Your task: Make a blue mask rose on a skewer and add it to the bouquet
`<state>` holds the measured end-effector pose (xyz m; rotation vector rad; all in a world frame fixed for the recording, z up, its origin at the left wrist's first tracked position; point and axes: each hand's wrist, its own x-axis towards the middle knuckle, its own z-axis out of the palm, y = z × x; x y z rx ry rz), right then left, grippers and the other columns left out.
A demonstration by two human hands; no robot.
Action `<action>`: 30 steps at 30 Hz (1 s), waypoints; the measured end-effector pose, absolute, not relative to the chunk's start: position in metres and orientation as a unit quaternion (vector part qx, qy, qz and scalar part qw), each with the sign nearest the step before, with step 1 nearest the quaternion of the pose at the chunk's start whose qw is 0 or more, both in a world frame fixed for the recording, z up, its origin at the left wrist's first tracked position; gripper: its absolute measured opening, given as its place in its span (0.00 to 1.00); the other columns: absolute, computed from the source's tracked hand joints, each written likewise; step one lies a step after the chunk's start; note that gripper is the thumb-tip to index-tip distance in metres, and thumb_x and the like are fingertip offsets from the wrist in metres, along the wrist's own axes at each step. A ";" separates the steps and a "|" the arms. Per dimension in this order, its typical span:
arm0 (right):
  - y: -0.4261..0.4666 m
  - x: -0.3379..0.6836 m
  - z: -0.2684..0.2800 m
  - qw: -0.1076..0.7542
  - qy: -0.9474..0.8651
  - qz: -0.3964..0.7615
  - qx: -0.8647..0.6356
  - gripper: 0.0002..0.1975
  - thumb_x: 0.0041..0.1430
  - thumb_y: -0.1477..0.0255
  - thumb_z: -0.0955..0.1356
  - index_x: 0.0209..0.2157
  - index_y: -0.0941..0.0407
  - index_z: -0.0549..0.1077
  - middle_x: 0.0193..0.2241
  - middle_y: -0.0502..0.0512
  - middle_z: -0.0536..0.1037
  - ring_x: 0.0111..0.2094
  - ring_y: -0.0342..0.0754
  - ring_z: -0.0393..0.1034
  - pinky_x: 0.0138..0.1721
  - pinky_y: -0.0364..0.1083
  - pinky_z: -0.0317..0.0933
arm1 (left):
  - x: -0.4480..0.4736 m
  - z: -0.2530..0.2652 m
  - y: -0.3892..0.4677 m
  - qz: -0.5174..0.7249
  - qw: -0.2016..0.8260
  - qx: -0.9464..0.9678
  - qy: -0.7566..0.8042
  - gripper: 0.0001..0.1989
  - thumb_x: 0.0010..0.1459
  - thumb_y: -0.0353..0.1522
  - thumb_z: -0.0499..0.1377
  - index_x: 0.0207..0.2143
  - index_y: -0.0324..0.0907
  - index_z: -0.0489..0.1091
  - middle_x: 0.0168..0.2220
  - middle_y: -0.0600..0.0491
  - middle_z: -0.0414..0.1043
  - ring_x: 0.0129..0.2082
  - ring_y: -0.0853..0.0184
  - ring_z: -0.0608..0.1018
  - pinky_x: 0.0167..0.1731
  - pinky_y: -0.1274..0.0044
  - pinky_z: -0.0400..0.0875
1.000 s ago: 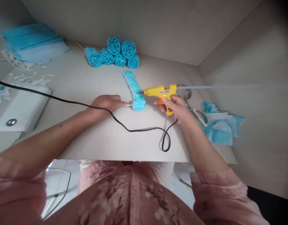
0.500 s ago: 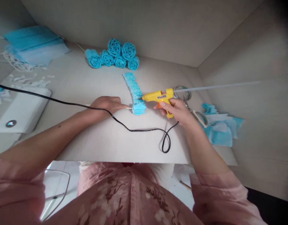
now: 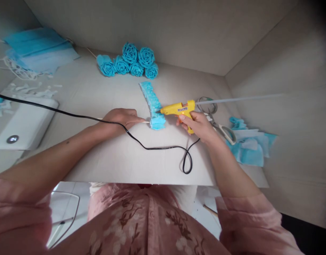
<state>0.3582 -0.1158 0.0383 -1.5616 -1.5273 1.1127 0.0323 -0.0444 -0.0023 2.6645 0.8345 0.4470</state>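
Note:
My right hand (image 3: 196, 124) is wrapped round the grip of a yellow hot glue gun (image 3: 179, 108), a long clear glue stick (image 3: 242, 99) jutting from its back. The nozzle points left, at the lower part of a pleated blue fabric strip (image 3: 149, 95) lying on the table. My left hand (image 3: 123, 118) is closed on a thin wooden stick (image 3: 146, 122), index finger stretched along it. The stick's tip meets the folded lower end of the strip (image 3: 157, 123). Part of the stick is hidden under my hand.
Several blue fabric roses (image 3: 136, 60) stand at the back. Face masks (image 3: 40, 46) lie back left, above white scraps and a power bank (image 3: 27, 124). Scissors (image 3: 226, 134), a tape roll (image 3: 207, 105) and cut blue pieces (image 3: 249, 148) are at right. A black cord (image 3: 163, 148) crosses my left forearm.
The glue gun has shifted slightly left, its nozzle now further over the strip. My left hand and the stick stay where they were.

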 end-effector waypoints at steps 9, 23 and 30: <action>-0.117 0.355 0.040 0.339 -0.582 0.425 -0.605 0.24 0.56 0.46 0.73 0.26 0.54 0.76 0.19 0.48 0.66 0.20 0.41 0.57 0.19 0.43 0.52 | 0.033 0.001 -0.046 0.165 0.148 0.933 0.283 0.27 0.76 0.44 0.42 0.53 0.46 0.80 0.35 0.51 0.76 0.31 0.69 0.74 0.33 0.80 0.62; -0.117 0.368 0.048 0.333 -0.586 0.405 -0.617 0.22 0.57 0.50 0.74 0.26 0.55 0.75 0.19 0.47 0.66 0.19 0.40 0.57 0.19 0.43 0.52 | 0.033 -0.003 -0.044 0.148 0.165 0.930 0.292 0.27 0.76 0.44 0.43 0.54 0.46 0.80 0.36 0.51 0.76 0.32 0.68 0.75 0.34 0.79 0.62; -0.119 0.375 0.054 0.333 -0.585 0.406 -0.619 0.22 0.56 0.49 0.75 0.24 0.53 0.75 0.21 0.51 0.69 0.20 0.41 0.59 0.19 0.44 0.52 | 0.033 -0.002 -0.045 0.162 0.171 0.925 0.297 0.28 0.75 0.45 0.43 0.54 0.45 0.80 0.36 0.51 0.76 0.31 0.69 0.75 0.34 0.79 0.62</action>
